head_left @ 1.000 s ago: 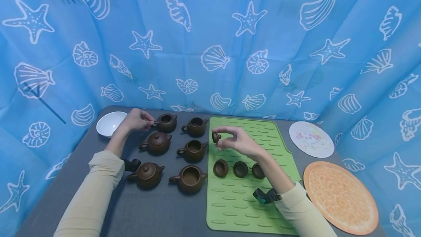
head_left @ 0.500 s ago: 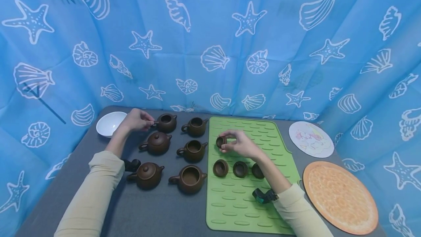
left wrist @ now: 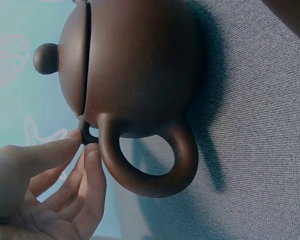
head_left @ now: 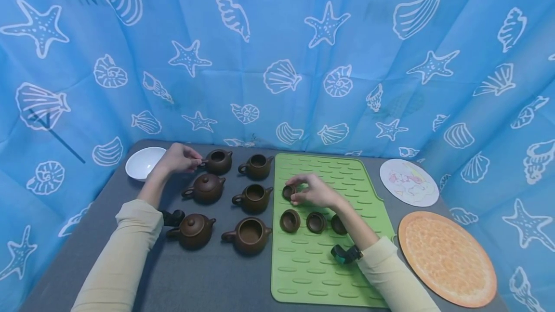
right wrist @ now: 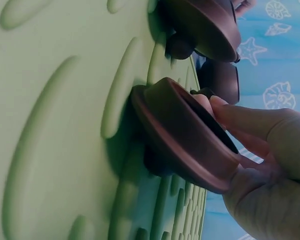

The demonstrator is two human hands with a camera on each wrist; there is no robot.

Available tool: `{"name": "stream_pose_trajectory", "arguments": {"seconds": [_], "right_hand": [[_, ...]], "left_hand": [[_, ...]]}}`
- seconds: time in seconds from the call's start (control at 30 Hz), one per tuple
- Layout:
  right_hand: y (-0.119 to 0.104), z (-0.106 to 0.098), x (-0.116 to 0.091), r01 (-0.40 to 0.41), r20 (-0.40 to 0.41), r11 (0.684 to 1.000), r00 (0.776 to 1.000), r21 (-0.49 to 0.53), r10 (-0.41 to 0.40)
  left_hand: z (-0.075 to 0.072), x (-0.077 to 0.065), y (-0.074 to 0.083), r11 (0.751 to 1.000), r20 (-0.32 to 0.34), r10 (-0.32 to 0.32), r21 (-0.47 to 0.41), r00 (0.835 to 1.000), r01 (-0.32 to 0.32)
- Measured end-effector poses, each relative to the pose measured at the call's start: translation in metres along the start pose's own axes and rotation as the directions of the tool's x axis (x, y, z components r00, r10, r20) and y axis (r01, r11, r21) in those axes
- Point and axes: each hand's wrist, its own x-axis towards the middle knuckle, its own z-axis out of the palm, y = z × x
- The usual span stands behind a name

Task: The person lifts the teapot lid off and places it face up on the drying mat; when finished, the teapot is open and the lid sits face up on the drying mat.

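My left hand pinches the handle of a brown lidless teapot at the back left. In the left wrist view, its fingertips meet that handle behind a lidded teapot. Over the upper left part of the green mat, my right hand holds a small brown teapot lid between thumb and fingers, hollow side up. Another upturned lid overlaps these fingers in the right wrist view. Three lids lie in a row on the mat, the nearest to the left edge being one lid.
Three lidless teapots form a column left of the mat, among them the front pot. A lidded teapot stands front left. A white bowl is back left; a white round mat and an orange round mat lie right.
My right hand has turned the lid from on edge to hollow side up and lowered it towards the mat. The left hand stays at the teapot's handle.
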Motion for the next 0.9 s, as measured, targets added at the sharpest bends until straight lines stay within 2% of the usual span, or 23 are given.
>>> {"name": "stream_pose_trajectory", "arguments": {"seconds": [0.57,0.9], "right_hand": [[-0.0022,-0.0001,0.0001,0.046,0.11,0.996,0.993,-0.078,-0.037],[0.0009,-0.002,-0.0029,0.046,0.074,0.996,0.996,-0.078,-0.041]], "left_hand": [[-0.0011,-0.0001,-0.0053,1.0,-0.014,0.013,0.001,1.0,-0.013],[-0.0043,-0.0044,-0.0072,0.999,0.009,0.02,0.026,1.0,-0.02]]}}
